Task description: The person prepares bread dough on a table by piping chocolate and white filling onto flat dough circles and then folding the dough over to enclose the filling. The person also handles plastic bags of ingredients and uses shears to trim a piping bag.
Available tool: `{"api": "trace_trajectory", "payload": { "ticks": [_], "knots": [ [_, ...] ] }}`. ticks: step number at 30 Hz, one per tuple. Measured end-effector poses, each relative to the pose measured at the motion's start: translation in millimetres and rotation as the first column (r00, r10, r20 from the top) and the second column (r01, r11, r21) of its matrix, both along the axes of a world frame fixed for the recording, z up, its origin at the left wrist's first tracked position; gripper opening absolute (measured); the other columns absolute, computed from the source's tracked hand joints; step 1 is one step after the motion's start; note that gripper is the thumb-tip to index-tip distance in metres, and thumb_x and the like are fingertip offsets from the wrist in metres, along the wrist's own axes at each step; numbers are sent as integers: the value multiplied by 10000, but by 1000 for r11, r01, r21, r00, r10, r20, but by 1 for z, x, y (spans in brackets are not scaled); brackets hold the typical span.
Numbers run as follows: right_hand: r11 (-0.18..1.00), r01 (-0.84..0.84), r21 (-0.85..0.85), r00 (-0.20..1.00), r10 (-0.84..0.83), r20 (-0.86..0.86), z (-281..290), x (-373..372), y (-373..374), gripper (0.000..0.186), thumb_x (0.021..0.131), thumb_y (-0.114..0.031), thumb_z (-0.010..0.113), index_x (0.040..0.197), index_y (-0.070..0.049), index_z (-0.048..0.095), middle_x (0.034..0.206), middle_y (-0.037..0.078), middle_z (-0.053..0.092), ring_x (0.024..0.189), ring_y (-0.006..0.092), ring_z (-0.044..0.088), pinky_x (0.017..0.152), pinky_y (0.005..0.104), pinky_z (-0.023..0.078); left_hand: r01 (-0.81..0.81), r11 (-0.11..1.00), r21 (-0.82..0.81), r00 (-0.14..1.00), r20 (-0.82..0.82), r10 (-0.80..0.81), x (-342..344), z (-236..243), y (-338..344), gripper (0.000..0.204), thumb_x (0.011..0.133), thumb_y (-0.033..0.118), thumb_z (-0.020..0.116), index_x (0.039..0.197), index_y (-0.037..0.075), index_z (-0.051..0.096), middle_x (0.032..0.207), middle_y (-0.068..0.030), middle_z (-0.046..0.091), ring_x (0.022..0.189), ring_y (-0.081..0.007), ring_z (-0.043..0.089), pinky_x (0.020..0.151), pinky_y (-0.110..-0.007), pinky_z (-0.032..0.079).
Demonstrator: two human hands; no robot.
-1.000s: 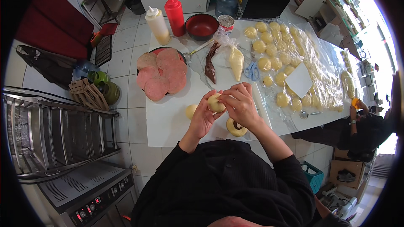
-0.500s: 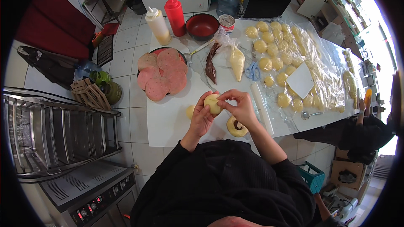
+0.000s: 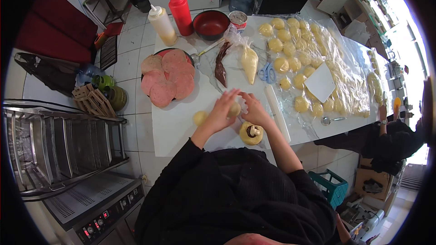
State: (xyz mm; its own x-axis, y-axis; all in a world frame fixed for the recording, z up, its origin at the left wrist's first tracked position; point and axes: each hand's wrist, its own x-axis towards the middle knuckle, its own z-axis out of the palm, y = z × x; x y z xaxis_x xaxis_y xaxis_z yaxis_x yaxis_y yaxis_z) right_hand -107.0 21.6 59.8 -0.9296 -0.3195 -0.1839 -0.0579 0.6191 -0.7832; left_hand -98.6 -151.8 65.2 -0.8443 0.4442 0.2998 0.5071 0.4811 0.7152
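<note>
A pale dough ball (image 3: 234,109) sits between my two hands over the white table. My left hand (image 3: 221,112) is right beside it, fingers stretched out and slightly blurred; I cannot tell whether its palm bears the ball's weight. On the other side my right hand (image 3: 255,110) curves toward the ball with its fingers apart. Just below the right hand lies a dough round (image 3: 245,139) with dark filling and a pale piece on top. Another plain dough ball (image 3: 200,118) rests left of my left hand.
Sliced meat (image 3: 184,81) covers a dark plate at left. Farther back stand a white squeeze bottle (image 3: 162,26), a red one (image 3: 181,14) and a bowl (image 3: 211,25). Piping bags (image 3: 250,65), blue scissors (image 3: 267,73) and a white rolling pin (image 3: 277,113) lie nearby. Plastic-covered dough balls (image 3: 301,104) fill the right.
My fingers have left their pinch on the dough ball and spread around it. A pale piece now shows on the filled round. The whole view has shifted slightly.
</note>
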Motion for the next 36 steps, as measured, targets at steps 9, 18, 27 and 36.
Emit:
{"api": "trace_trajectory", "payload": {
  "ticks": [9, 18, 27, 36],
  "knots": [
    [919, -107, 380, 984, 154, -96, -13, 0, -45, 492, 573, 1, 624, 1044, -92, 519, 1061, 198, 451, 915, 385, 470, 780, 425, 444, -424, 824, 375, 894, 318, 315, 15, 37, -63, 493, 774, -9, 510, 1249, 56, 399, 1176, -123, 487, 1110, -221, 470, 921, -349, 381],
    [907, -208, 366, 950, 277, -146, -8, -39, -14, 491, 552, 40, 619, 1019, -98, 555, 1050, 105, 495, 922, 339, 477, 798, 394, 451, -610, 665, 431, 781, 468, 413, 44, 11, -111, 388, 802, -48, 455, 1182, 29, 461, 1098, -92, 524, 1033, -171, 515, 866, -276, 405],
    [907, -107, 407, 973, 179, -144, -13, -33, -8, 650, 598, -67, 690, 1196, -145, 448, 1137, 113, 460, 1015, 338, 458, 856, 391, 426, -574, 659, 487, 812, 445, 378, 37, 10, -103, 367, 800, -51, 451, 1159, 24, 475, 1074, -78, 531, 1004, -154, 521, 834, -253, 413],
    [951, -107, 289, 989, 73, 126, 32, 52, 59, 896, 537, -227, 779, 1298, -107, 322, 1133, 190, 462, 1058, 340, 460, 912, 387, 380, 185, 981, 60, 848, 495, -190, 40, 16, -9, 718, 611, 48, 696, 1252, 54, 372, 1175, -176, 397, 1017, -293, 486, 859, -356, 423]
  ]
}}
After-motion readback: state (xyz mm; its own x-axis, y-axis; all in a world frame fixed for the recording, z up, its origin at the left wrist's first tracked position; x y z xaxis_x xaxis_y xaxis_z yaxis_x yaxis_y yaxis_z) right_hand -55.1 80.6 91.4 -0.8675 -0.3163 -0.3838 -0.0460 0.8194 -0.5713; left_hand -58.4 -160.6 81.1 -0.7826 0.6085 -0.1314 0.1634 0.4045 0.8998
